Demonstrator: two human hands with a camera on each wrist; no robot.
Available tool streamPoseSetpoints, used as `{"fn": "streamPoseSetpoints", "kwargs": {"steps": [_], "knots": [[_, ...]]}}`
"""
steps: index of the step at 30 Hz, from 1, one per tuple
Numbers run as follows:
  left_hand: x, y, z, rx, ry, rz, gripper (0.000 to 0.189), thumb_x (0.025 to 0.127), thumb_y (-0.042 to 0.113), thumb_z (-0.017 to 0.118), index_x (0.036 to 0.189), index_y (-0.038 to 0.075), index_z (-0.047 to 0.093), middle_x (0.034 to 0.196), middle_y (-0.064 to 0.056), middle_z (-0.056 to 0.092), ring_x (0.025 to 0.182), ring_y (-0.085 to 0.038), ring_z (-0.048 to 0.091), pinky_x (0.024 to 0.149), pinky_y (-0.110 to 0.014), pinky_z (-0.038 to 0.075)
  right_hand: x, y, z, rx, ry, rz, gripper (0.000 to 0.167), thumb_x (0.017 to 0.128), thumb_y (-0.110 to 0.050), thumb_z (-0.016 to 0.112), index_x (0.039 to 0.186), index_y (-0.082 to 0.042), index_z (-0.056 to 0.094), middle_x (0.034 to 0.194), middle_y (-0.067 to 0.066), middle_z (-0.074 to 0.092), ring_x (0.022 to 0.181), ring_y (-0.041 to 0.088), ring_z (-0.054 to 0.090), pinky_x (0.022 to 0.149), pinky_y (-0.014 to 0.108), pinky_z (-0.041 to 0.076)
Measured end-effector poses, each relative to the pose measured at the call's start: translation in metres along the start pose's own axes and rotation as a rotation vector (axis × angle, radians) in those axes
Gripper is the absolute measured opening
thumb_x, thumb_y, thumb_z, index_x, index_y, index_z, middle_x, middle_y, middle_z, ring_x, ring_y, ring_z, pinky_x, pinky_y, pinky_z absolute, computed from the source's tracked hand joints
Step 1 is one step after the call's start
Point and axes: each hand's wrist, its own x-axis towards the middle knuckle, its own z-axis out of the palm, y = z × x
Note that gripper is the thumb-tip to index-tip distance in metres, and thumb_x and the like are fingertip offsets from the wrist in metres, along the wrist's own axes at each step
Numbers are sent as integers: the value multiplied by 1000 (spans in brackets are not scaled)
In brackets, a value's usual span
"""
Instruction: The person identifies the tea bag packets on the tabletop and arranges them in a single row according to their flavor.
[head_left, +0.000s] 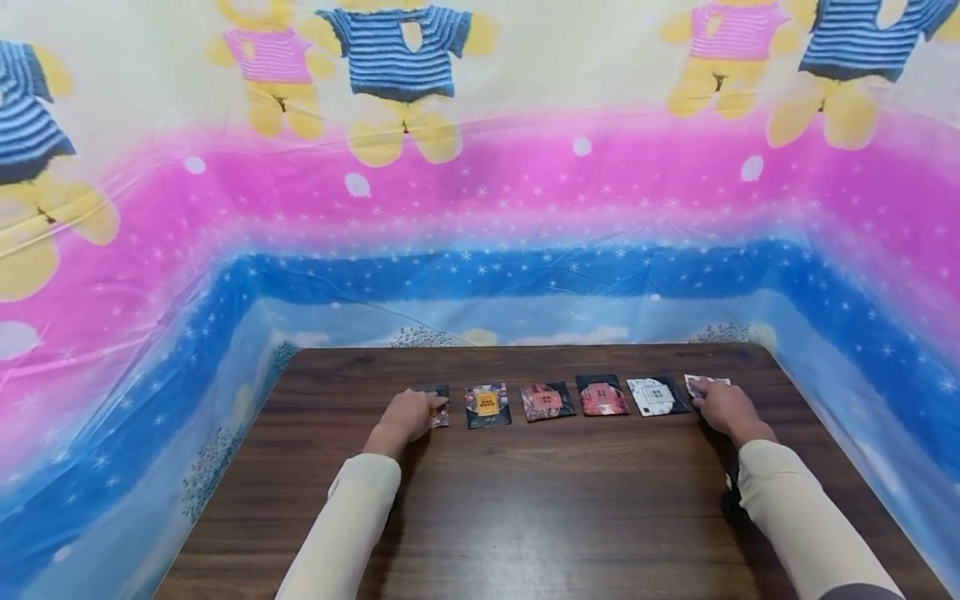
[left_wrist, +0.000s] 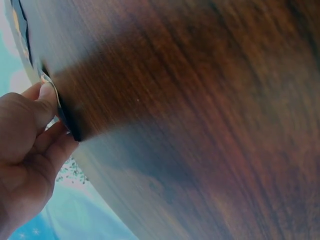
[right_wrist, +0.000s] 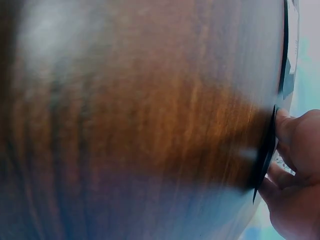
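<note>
At the left end of a row of small flat sachets, my left hand [head_left: 408, 414] holds a dark sachet [head_left: 441, 408]. In the left wrist view the thumb lies on that sachet's face and the fingers are at its edge, with the sachet [left_wrist: 63, 112] seen nearly edge-on. My right hand [head_left: 723, 406] grips a white-faced sachet [head_left: 708, 380] at the row's right end, covering much of it. The right wrist view shows this sachet's dark edge [right_wrist: 266, 150] between thumb and fingers, low over the tabletop.
Between the hands lie a black sachet with a yellow label [head_left: 487, 405], a reddish one [head_left: 547, 402], a red-and-black one [head_left: 602, 395] and a white one [head_left: 658, 396]. They rest on a brown wooden table [head_left: 525, 517]. A patterned cloth [head_left: 480, 192] hangs behind and around it.
</note>
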Motion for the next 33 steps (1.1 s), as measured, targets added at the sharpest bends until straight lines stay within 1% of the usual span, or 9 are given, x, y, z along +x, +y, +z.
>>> {"fn": "streamPoseSetpoints", "kwargs": {"steps": [7, 14, 17, 21, 24, 26, 28, 31, 33], "knots": [[7, 7, 0, 3, 3, 23, 46, 99, 10, 65, 143, 22, 62, 144, -9, 62, 128, -37, 61, 107, -48, 51, -1, 5, 1, -3, 5, 21, 52, 105, -12, 52, 153, 5, 40, 156, 34, 34, 142, 60, 30, 116, 69, 28], [15, 8, -10, 78, -42, 51, 43, 99, 14, 67, 141, 21, 64, 114, -13, 74, 103, -31, 71, 89, -42, 61, -1, 3, -8, 4, 73, -41, 55, 105, -18, 53, 152, 9, 40, 155, 36, 34, 145, 59, 23, 118, 69, 24], [15, 7, -15, 79, -60, 48, 42, 98, 13, 67, 140, 21, 65, 111, -13, 74, 99, -29, 72, 84, -42, 62, 0, -2, -13, 37, 75, -45, 58, 105, -22, 54, 152, 8, 39, 156, 36, 34, 146, 58, 23, 116, 71, 25], [14, 4, -15, 89, -58, 53, 40, 98, 14, 68, 138, 21, 66, 117, -13, 72, 103, -31, 71, 87, -45, 61, -3, -7, -14, 59, 74, -61, 59, 105, -24, 53, 152, 8, 38, 155, 36, 35, 146, 58, 23, 116, 71, 26], [13, 1, -13, 76, -18, 50, 44, 99, 19, 68, 142, 19, 62, 132, -13, 68, 117, -35, 67, 103, -52, 53, -4, -11, -13, 68, 93, -77, 59, 105, -24, 52, 153, 9, 37, 154, 36, 36, 146, 58, 24, 116, 71, 25], [13, 0, -13, 39, 5, 35, 52, 100, 26, 66, 150, 18, 53, 146, -13, 59, 131, -39, 58, 113, -59, 43, -5, -13, -14, 71, 108, -84, 59, 106, -25, 51, 153, 9, 37, 154, 36, 37, 145, 57, 25, 116, 70, 26], [14, 1, -14, -16, 21, 18, 63, 101, 34, 64, 158, 18, 41, 160, -12, 44, 145, -42, 44, 119, -66, 30, -3, -17, -17, 77, 124, -92, 60, 106, -25, 51, 153, 10, 37, 154, 37, 36, 145, 58, 26, 116, 70, 26], [15, 3, -18, -79, 26, -10, 76, 102, 43, 58, 165, 20, 23, 170, -13, 23, 153, -47, 25, 119, -74, 19, 0, -28, -22, 77, 120, -94, 67, 107, -34, 48, 155, 11, 31, 157, 39, 28, 146, 59, 23, 117, 71, 23], [16, 6, -20, -99, 34, -21, 78, 103, 47, 56, 166, 21, 17, 171, -14, 16, 154, -49, 20, 118, -77, 15, 2, -36, -24, 74, 114, -89, 76, 108, -44, 43, 157, 11, 25, 160, 39, 20, 147, 60, 18, 117, 73, 21]]}}
